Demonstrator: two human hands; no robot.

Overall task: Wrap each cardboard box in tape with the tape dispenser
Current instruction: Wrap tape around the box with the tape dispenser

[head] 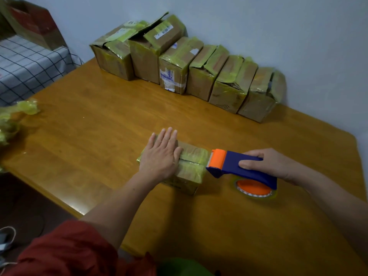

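Wooden table (99, 120) beneath the cardboard box (194, 156), your left hand (159, 156) flat on it, fingers (169, 136) straight, your right hand (266, 162) gripping the tape dispenser (233, 164) at its right end

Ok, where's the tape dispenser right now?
Head view, right of centre: the tape dispenser is gripped by the right hand, its roller against the right end of the cardboard box that the left hand presses.

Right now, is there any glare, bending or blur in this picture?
Head view: soft glare on the table at its near-left edge and on the taped boxes at the back; the wide lens bows the table's edges; the dispenser is sharp, the corners dim and soft.
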